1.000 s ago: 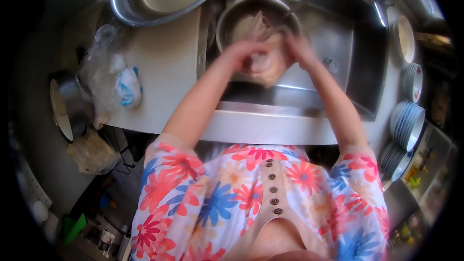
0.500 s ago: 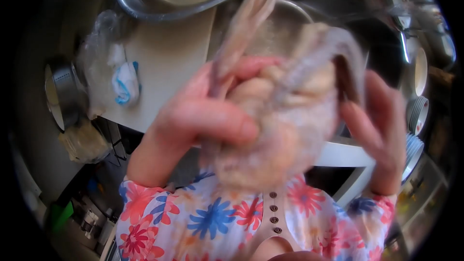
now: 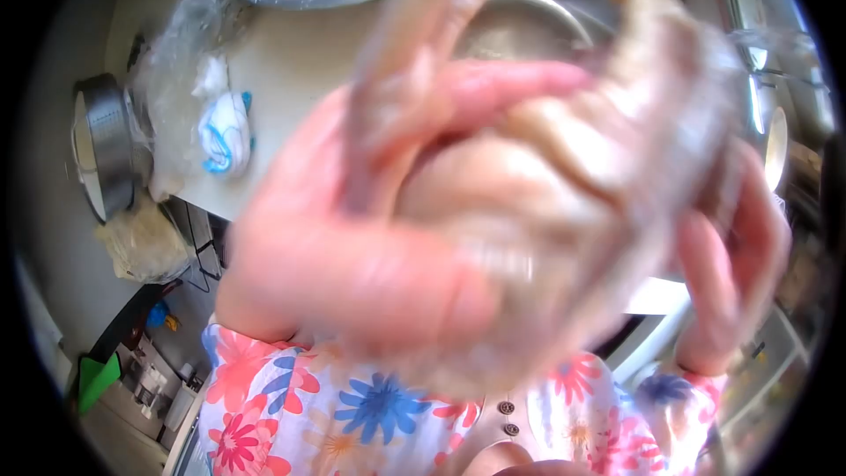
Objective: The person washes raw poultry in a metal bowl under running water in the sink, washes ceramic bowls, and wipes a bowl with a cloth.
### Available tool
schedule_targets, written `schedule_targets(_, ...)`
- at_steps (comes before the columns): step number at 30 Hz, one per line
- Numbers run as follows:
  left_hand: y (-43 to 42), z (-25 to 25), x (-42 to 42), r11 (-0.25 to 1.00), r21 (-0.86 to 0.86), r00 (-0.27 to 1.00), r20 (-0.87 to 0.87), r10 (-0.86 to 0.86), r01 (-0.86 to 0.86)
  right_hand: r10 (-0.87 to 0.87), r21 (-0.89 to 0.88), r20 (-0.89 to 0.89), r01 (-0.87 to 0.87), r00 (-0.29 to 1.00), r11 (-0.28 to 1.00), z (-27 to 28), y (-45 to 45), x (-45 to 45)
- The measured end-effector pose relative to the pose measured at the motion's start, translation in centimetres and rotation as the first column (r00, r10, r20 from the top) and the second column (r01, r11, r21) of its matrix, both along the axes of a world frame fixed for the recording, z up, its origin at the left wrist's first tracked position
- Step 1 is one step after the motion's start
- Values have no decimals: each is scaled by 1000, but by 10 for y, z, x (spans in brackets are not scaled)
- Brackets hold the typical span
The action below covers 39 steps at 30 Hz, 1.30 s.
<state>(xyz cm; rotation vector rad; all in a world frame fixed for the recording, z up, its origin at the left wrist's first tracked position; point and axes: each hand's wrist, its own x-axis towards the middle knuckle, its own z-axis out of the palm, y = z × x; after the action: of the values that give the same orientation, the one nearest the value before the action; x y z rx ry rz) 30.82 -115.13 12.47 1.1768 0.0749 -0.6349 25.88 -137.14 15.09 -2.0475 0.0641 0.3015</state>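
Poultry carcass (image 3: 529, 189) by bench (image 3: 291, 53) edge: left hand (image 3: 322, 251) clasped it, right hand (image 3: 727, 264) we couldn't tell; step judged handling, next needed firm support.

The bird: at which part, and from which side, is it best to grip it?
Probably hold the bird by its broad, rounded body, one palm from each side; the thin limb jutting out at upper left looks a weaker grip. The left hand wraps one side, the right hand is at the other.

Head-worn view, forward and down, close to left hand (image 3: 308, 238).
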Motion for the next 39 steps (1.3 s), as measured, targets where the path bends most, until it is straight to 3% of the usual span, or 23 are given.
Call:
schedule_targets(2, -1, -36, 15, 933, -306, 962, -133, -240, 191, -115, -50, -97, 111, 989, 993, -34, 2, 13)
schedule_targets(3, -7, -55, 20, 935, -301, 955, -167, -244, 186, -189, -65, -170, 180, 967, 981, -55, 3, 19)
schedule_targets(7, -40, -158, 36, 979, -80, 967, -161, -198, 187, -231, -159, -403, 181, 885, 971, -150, -12, 39)
schedule_targets(9, -55, -175, 49, 967, 73, 951, -213, -223, 243, -256, -65, -464, 255, 848, 965, -190, -20, 40)
schedule_targets(12, -75, -220, 60, 927, 274, 964, -6, -265, 256, -230, -137, -520, 185, 822, 973, -223, -29, 43)
schedule_targets(13, -79, -231, 57, 851, 491, 956, 110, -272, 186, -236, -191, -510, 159, 827, 969, -228, -26, 40)
schedule_targets(15, -85, -241, 54, 585, 809, 882, 318, -348, -60, -242, -295, -486, 104, 840, 950, -234, -11, 40)
schedule_targets(16, -86, -246, 51, 541, 838, 858, 327, -396, -70, -167, -332, -477, -1, 863, 943, -232, -4, 40)
schedule_targets(17, -86, -256, 45, 459, 884, 811, 334, -479, -93, -199, -336, -537, 9, 819, 942, -229, 3, 43)
schedule_targets(19, -88, -271, 32, 289, 944, 705, 312, -637, -157, 27, -588, -209, -148, 977, 795, -292, -6, 31)
schedule_targets(20, -92, -265, 30, 243, 969, 749, 190, -635, -40, -13, -595, -192, -106, 981, 797, -293, -4, 31)
schedule_targets(22, -94, -275, 29, 219, 973, 739, 204, -643, -78, -95, -607, -157, -20, 983, 794, -295, 3, 29)
schedule_targets(25, -95, -272, 33, 246, 967, 765, 208, -609, -67, 46, -554, -359, -253, 932, 794, -293, -17, 31)
schedule_targets(26, -94, -267, 36, 265, 963, 780, 206, -590, -54, -68, -467, -359, -117, 931, 876, -279, -21, 32)
schedule_targets(28, -97, -252, 32, 267, 949, 632, 310, -710, -166, -283, -276, -392, 181, 875, 944, -238, -32, 34)
schedule_targets(29, -98, -247, 29, 276, 936, 546, 353, -760, -221, -249, -178, -379, 193, 891, 965, -250, -55, 36)
schedule_targets(32, -102, -259, 17, 210, 969, 492, 246, -835, -128, -396, 8, -272, 414, 877, 910, -198, -75, 60)
schedule_targets(35, -98, -240, 17, 155, 988, 476, 137, -869, -3, -439, 174, -147, 460, 886, 870, -158, -92, 104)
schedule_targets(39, -95, -243, 19, 135, 991, 453, 111, -885, 22, -359, 377, 38, 320, 932, 869, -127, -102, 153)
